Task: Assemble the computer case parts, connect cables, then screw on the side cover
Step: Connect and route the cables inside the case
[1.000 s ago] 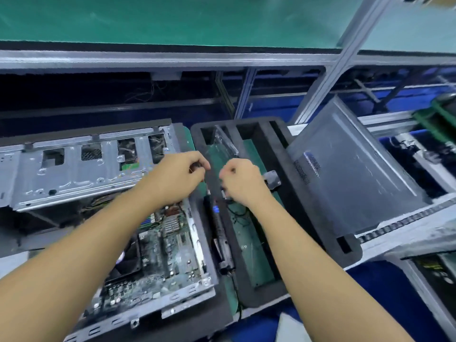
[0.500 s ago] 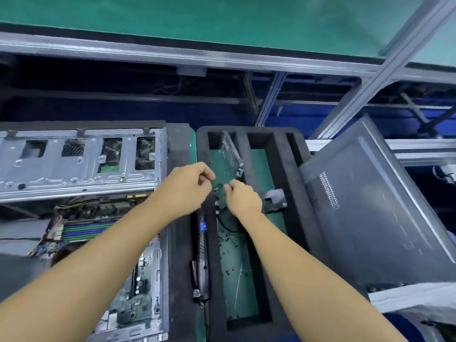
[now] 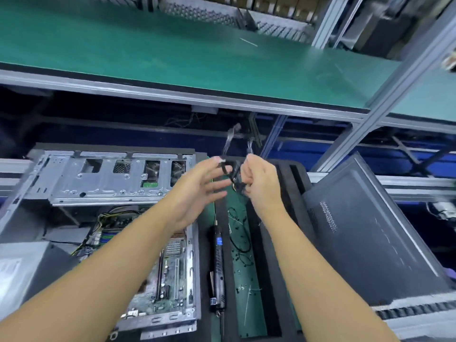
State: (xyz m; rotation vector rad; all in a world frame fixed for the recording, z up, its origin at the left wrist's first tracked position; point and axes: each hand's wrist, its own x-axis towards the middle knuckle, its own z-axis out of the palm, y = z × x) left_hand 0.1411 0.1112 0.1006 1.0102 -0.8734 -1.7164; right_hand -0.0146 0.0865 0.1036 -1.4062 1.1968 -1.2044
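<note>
An open computer case [image 3: 106,178] lies at the left with its motherboard [image 3: 170,275] showing. Above the black foam tray [image 3: 274,280], both hands are raised. My right hand [image 3: 261,183] is closed on a bundle of black cable [image 3: 233,174], whose ends and a clear wrap stick up above the fingers. My left hand [image 3: 197,186] has its fingers spread, with the fingertips touching the cable's loop. The dark side cover [image 3: 365,233] leans at the right.
A black electric screwdriver [image 3: 218,272] lies in a slot of the foam tray. Loose cables and small screws [image 3: 240,248] sit on the tray's green floor. A green shelf [image 3: 172,53] with metal posts runs overhead behind.
Both hands have risen from the tray floor with the cable bundle. My left hand has opened its fingers. The camera has tilted up.
</note>
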